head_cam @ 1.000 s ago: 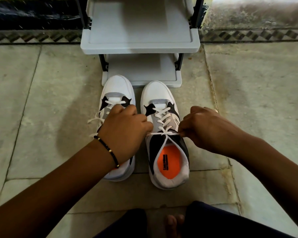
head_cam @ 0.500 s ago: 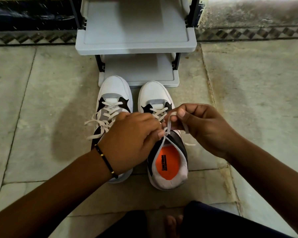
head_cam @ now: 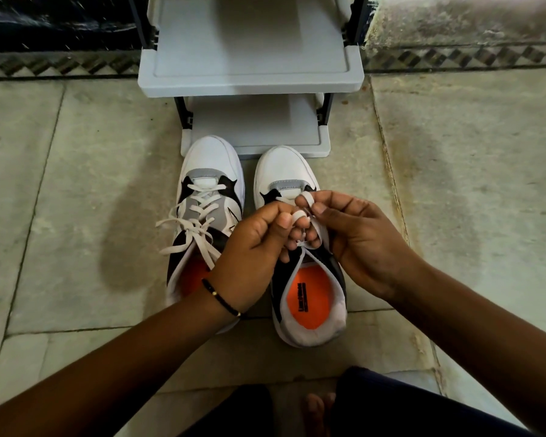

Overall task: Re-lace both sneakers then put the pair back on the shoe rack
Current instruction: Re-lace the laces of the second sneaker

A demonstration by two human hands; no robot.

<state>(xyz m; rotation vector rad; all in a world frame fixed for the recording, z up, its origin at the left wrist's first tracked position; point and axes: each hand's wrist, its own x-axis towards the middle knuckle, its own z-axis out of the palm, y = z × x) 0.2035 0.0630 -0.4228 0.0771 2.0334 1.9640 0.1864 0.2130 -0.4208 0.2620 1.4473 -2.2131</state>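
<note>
Two white, grey and black sneakers with orange insoles stand side by side on the floor, toes toward the shoe rack point(head_cam: 249, 83). The left sneaker point(head_cam: 210, 184) is laced, its bow lying loose over the tongue. Above the tongue of the right sneaker point(head_cam: 284, 168) my two hands meet. My left hand point(head_cam: 252, 250) pinches one end of the white lace point(head_cam: 303, 200). My right hand point(head_cam: 360, 241) holds a loop of the same lace between thumb and fingers. The right sneaker's laced eyelets are mostly hidden behind my fingers.
The grey rack has an upper shelf and a lower shelf point(head_cam: 256, 127) just beyond the sneakers' toes, with dark side posts. Stone floor tiles point(head_cam: 76, 184) spread to both sides. A patterned wall border point(head_cam: 454, 58) runs behind. My knees and toes point(head_cam: 316, 408) are at the bottom edge.
My hands came together from pulling the lace ends apart sideways. They rose over the right sneaker's tongue, and my right hand now holds a loop. The left sneaker's bow is uncovered.
</note>
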